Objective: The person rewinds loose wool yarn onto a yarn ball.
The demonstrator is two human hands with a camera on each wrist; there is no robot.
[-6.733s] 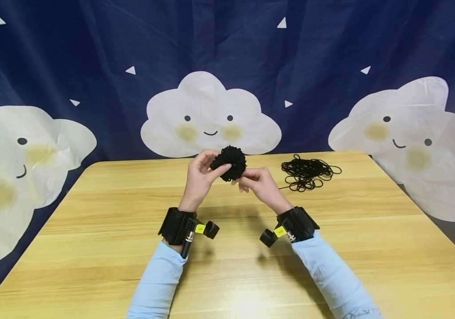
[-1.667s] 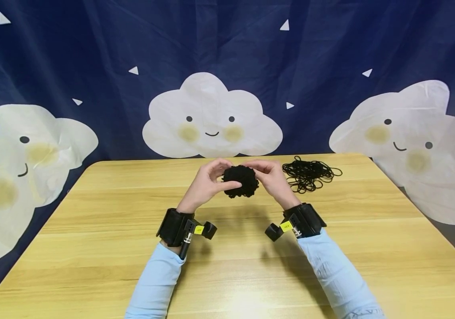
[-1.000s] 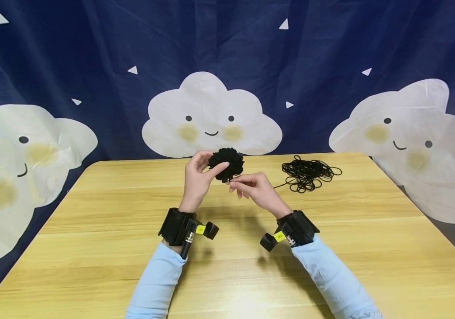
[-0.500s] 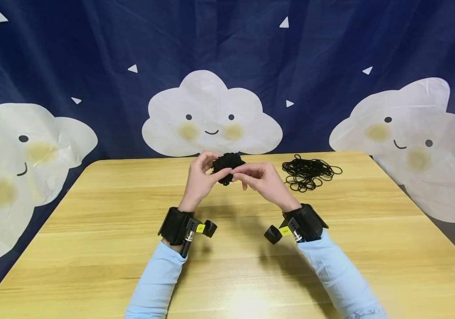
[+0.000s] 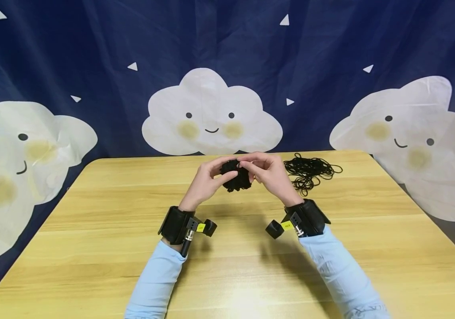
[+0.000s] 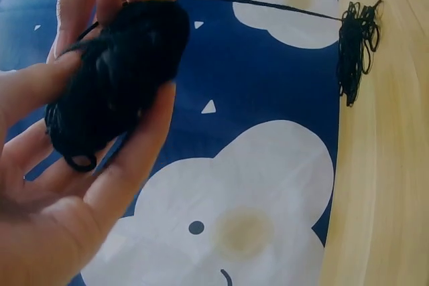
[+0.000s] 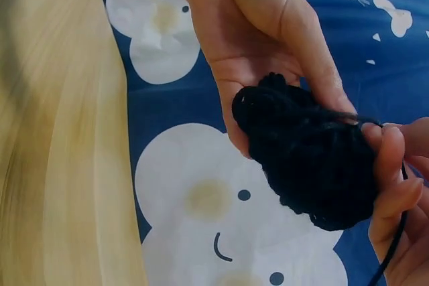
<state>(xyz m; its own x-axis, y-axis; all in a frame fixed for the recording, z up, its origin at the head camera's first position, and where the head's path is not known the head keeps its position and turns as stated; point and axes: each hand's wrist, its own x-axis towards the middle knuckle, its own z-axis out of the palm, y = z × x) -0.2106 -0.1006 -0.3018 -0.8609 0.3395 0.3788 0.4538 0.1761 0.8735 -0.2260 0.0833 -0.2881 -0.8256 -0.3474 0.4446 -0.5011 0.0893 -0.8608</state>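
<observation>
A fuzzy black ball of yarn is held up above the far part of the table. My left hand grips it from the left, thumb on the near side and fingers behind. At its upper right, my right hand pinches a strand of yarn between thumb and forefinger. In the right wrist view, that strand crosses the ball up to the right fingertips. The left wrist view shows the strand running taut from the ball to a loose heap of black yarn.
The loose heap of looped yarn lies at the table's back right, beyond my right hand. A wooden table spreads beneath both arms. Behind its far edge hangs a dark blue curtain printed with smiling clouds. Both wrists wear black camera bands.
The right hand has gone from below the ball, across its near side, to its upper right with the strand. The left hand keeps its grip while turning the ball slightly right and down.
</observation>
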